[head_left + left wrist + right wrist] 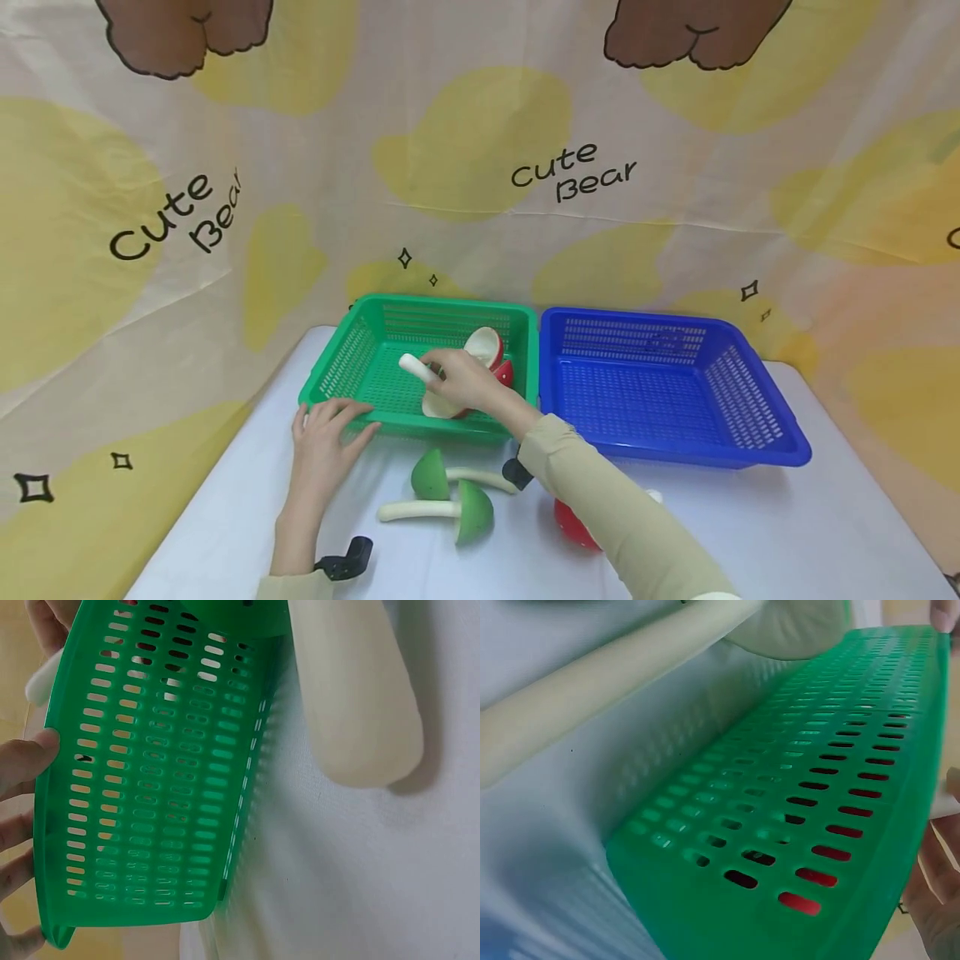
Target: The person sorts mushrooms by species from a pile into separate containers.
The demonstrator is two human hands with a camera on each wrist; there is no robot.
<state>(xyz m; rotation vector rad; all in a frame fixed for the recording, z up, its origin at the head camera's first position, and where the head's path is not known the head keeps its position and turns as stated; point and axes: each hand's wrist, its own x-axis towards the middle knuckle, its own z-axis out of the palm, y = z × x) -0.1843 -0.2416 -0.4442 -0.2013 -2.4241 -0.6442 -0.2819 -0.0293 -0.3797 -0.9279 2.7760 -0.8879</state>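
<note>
My left hand grips the near-left rim of the green basket. In the left wrist view, its fingers reach over the rim of that basket. Above the basket's inside, my right hand pinches the white stem of a toy mushroom, the stem pointing up to the left. A red cap with a cream underside shows beneath this hand, partly covered by it. Other red mushroom caps lie at the basket's right end. The right wrist view shows the right hand beyond the basket wall.
Two green-capped toy mushrooms with white stems lie on the white table before the green basket. A red mushroom is partly hidden by my right sleeve. On the right stands a blue basket, against the green one. A printed cloth hangs behind.
</note>
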